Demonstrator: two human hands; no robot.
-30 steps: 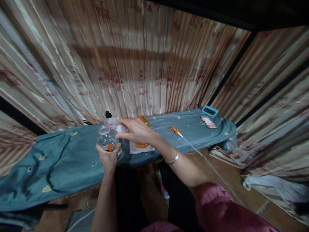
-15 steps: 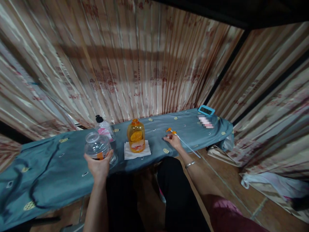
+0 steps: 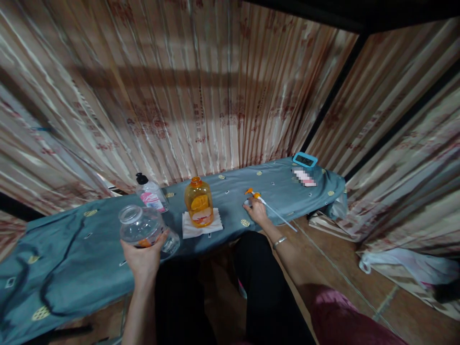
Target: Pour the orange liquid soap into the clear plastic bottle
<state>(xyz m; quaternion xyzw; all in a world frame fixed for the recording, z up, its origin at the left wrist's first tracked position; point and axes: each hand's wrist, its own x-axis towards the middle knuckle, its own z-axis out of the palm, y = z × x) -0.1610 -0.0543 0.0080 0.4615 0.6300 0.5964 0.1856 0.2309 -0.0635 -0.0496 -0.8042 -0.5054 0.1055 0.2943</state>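
Altogether three bottles: clear bottle [image 3: 143, 230] in left hand [image 3: 143, 256], orange bottle [image 3: 199, 207], capped bottle [image 3: 151, 193]

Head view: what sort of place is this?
Probably a makeshift home work corner: striped curtains hang all round, a narrow table under a blue cloth holds bottles, and the floor is wood.

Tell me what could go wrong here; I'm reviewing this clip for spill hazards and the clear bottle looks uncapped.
The left hand holds the clear bottle tilted with its mouth open, so any liquid inside could spill onto the blue cloth. The right hand rests by the orange-tipped tube, which trails off the table edge and could snag or get pulled down. The orange bottle stands between both hands, so a crossing arm might knock it over.
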